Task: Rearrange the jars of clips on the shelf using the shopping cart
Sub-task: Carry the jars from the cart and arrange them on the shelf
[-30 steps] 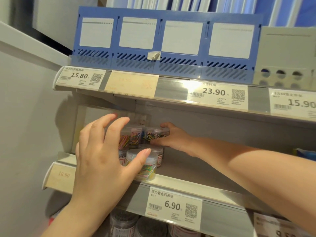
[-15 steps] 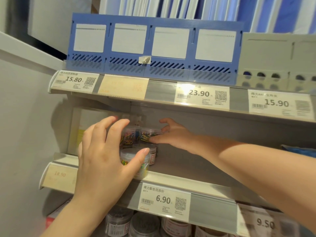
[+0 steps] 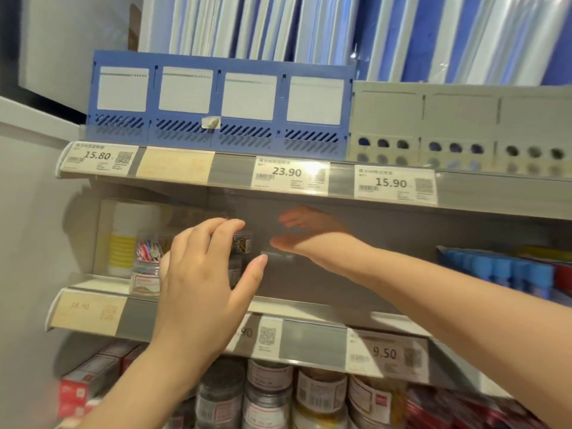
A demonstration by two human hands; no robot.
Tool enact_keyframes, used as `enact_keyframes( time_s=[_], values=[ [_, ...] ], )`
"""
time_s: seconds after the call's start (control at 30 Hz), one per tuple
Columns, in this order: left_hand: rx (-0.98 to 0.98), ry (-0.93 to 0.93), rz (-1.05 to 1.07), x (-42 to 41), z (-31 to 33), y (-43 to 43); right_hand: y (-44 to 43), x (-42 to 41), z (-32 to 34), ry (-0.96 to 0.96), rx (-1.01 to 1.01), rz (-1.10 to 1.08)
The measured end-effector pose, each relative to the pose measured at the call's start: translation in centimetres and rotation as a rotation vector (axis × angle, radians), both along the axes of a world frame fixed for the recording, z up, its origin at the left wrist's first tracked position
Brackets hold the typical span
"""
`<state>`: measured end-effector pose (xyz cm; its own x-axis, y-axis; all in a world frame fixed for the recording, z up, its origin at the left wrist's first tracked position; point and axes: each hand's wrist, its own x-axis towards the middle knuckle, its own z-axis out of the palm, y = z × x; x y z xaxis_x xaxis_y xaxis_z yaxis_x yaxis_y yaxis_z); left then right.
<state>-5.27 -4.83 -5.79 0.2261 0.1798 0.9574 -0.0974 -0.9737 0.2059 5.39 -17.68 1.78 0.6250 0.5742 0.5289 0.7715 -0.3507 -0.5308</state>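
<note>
Small clear jars of coloured clips (image 3: pixel 149 251) stand stacked at the left of the middle shelf (image 3: pixel 309 310), and another jar (image 3: pixel 243 243) shows past my fingers. My left hand (image 3: pixel 201 283) is spread in front of the stack with fingers straight and hides most of it; whether it touches a jar I cannot tell. My right hand (image 3: pixel 309 239), motion-blurred, hovers just right of the jars with its fingers extended and holds nothing. No shopping cart is in view.
A white and yellow box (image 3: pixel 120 239) stands left of the jars. Blue file holders (image 3: pixel 216 103) and grey ones (image 3: pixel 458 128) fill the top shelf. Blue items (image 3: pixel 495 274) lie at right. Labelled jars (image 3: pixel 272 394) and red boxes (image 3: pixel 89 382) sit on the shelf below.
My right hand has come off the back jar and drawn away to the right. My left thumb has left the front jar's lid, and the view has shifted.
</note>
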Motion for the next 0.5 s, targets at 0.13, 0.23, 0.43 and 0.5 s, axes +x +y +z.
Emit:
enact_keyframes(
  time_s=[0.13, 0.23, 0.43, 0.5],
  values=[
    [-0.002, 0.035, -0.045, -0.6, 0.4, -3.1, -3.8, -2.3, -0.7, -0.042, 0.005, 0.025],
    [-0.007, 0.037, -0.064, -1.2, 0.6, -5.5, -6.0, -3.5, -1.5, -0.056, 0.084, 0.038],
    [-0.023, 0.099, -0.148, -2.9, 0.2, -10.3, -11.5, -6.4, -3.4, -0.152, 0.188, -0.050],
    [-0.036, 0.094, -0.207, -3.7, -0.6, -11.9, -13.3, -7.8, -4.5, -0.170, 0.231, -0.085]
  ],
)
